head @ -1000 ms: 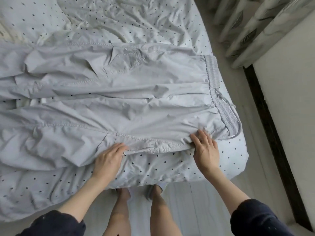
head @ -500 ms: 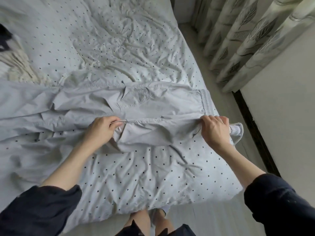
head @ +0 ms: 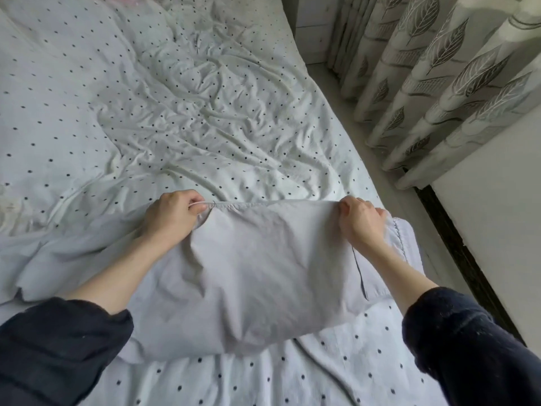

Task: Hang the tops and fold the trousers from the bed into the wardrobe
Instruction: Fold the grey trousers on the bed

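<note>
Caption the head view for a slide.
Both hands, left hand and right hand, grip the grey trousers' raised edge above the polka-dot bedsheet.

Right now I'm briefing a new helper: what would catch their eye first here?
Two hands, the left hand and right hand, each pinch the far edge of pale grey trousers at the middle. Under them spreads a rumpled dotted bedsheet, with leaf-patterned curtains at upper right.

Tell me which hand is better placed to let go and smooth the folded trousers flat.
Probably the left hand. It grips the trousers mid-length, beside the loose legs that trail left. The right hand pinches near the waistband at the bed edge, anchoring the fold.
</note>
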Available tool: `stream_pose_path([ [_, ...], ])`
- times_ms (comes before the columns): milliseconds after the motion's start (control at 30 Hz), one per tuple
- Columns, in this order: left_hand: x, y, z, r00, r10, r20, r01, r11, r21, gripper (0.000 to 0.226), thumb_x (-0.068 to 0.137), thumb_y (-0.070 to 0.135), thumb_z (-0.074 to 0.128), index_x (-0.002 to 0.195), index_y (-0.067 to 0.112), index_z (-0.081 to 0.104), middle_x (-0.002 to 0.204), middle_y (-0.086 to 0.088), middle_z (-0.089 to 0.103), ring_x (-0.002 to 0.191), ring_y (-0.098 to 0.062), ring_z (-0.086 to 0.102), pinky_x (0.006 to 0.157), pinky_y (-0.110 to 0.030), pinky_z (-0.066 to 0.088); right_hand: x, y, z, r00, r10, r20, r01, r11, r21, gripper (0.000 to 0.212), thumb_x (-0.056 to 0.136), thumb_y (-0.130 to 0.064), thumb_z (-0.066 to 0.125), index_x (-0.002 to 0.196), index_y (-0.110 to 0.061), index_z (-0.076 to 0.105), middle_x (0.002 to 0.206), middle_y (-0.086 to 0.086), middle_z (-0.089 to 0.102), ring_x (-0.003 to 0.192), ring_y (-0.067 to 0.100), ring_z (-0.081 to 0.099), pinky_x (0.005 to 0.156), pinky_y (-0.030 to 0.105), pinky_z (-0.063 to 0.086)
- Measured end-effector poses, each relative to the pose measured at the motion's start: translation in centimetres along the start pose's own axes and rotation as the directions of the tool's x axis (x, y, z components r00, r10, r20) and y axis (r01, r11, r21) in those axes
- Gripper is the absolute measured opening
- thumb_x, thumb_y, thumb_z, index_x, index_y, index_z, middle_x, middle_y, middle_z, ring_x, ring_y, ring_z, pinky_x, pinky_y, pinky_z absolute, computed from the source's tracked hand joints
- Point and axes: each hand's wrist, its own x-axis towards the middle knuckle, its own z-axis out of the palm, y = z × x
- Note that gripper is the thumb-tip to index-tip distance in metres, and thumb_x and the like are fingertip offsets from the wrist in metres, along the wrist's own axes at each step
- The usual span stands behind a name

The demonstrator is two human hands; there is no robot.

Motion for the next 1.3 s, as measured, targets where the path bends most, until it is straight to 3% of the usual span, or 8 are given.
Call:
stream_pose_path([
  [167,0.5,-1.5,2.4,0.993,-0.081,0.082,0.080,0.997,0.013,0.021,0.081,0.035,0.069,0.090,0.016,0.066,0.098,-0.008,0.064,0.095,-0.029,0.059,0.079,-0.040,0.048,-0.3,-1.5,2.7,0.998,0.055,0.038,-0.055,0.998,0.024,0.035,0.097,-0.027,0.039,0.128,-0.015,0.052,0.133,0.011,0.051,0.126,0.030,0.041,0.109,0.047,0.016],
  [267,-0.7,-2.1,1.9,0.995,0.085,-0.060,-0.082,0.995,0.049,0.017,0.080,0.024,0.071,0.091,0.012,0.067,0.093,-0.011,0.064,0.089,-0.033,0.061,0.078,-0.045,0.048,-3.3,-4.7,2.3,0.992,-0.128,0.000,0.127,0.986,0.110,0.050,0.097,-0.040,0.034,0.143,-0.021,0.036,0.153,0.006,0.029,0.143,0.024,0.019,0.114,0.052,0.002],
  [433,-5.7,-4.6,0.0,0.968,0.153,-0.198,-0.104,0.966,0.238,0.037,0.076,0.010,0.069,0.112,0.014,0.061,0.103,-0.012,0.065,0.090,-0.037,0.062,0.077,-0.045,0.045,-7.2,-8.3,4.5,0.864,-0.404,0.302,0.406,0.912,0.059,0.078,0.078,-0.061,-0.004,0.149,-0.035,0.012,0.159,-0.001,-0.002,0.146,0.021,-0.009,0.112,0.055,-0.010],
  [633,-14.0,-8.4,-1.3,0.950,0.017,-0.313,0.093,0.938,0.333,0.054,0.069,0.004,0.071,0.120,0.012,0.052,0.108,-0.014,0.061,0.090,-0.036,0.060,0.073,-0.045,0.048,-7.5,-9.7,6.4,0.884,-0.309,0.350,0.352,0.934,-0.064,0.058,0.095,-0.053,0.019,0.149,-0.031,0.018,0.159,0.002,0.003,0.146,0.021,-0.005,0.111,0.060,-0.006],
  [833,-18.6,-11.3,-2.2,0.931,-0.188,-0.314,0.295,0.893,0.341,0.081,0.052,-0.005,0.077,0.128,0.008,0.049,0.123,-0.016,0.052,0.097,-0.037,0.056,0.077,-0.046,0.049,-9.9,-15.6,5.0,0.883,-0.431,0.185,0.396,0.897,0.198,0.057,0.092,-0.049,0.025,0.139,-0.022,0.042,0.154,0.009,0.025,0.145,0.027,0.015,0.111,0.061,0.004],
  [1000,-22.1,-13.5,-3.2,0.910,-0.296,-0.289,0.387,0.856,0.344,0.091,0.041,-0.004,0.084,0.124,0.010,0.050,0.110,-0.017,0.054,0.089,-0.038,0.056,0.068,-0.045,0.050,-14.9,-23.0,5.6,0.577,-0.816,-0.030,0.816,0.575,0.064,0.046,0.080,-0.035,0.057,0.124,-0.021,0.057,0.135,0.017,0.052,0.126,0.037,0.048,0.095,0.070,0.030],
  [1133,-24.9,-16.0,-4.8,0.937,-0.251,-0.242,0.327,0.873,0.361,0.094,0.038,-0.001,0.087,0.123,0.012,0.049,0.108,-0.018,0.055,0.089,-0.038,0.059,0.069,-0.045,0.052,-18.4,-27.6,6.5,0.399,-0.916,0.041,0.916,0.396,-0.066,0.066,0.059,-0.031,0.084,0.121,-0.024,0.063,0.132,0.013,0.056,0.125,0.032,0.051,0.095,0.069,0.030],
  [1300,-24.2,-20.5,-9.4,0.944,-0.170,-0.282,0.274,0.881,0.387,0.088,0.038,0.001,0.086,0.119,0.010,0.054,0.096,-0.015,0.055,0.072,-0.034,0.059,0.060,-0.040,0.049,-21.9,-33.0,7.5,0.327,-0.944,0.049,0.941,0.321,-0.106,0.054,0.060,-0.033,0.082,0.110,-0.019,0.067,0.120,0.009,0.064,0.113,0.027,0.060,0.095,0.066,0.034],
])
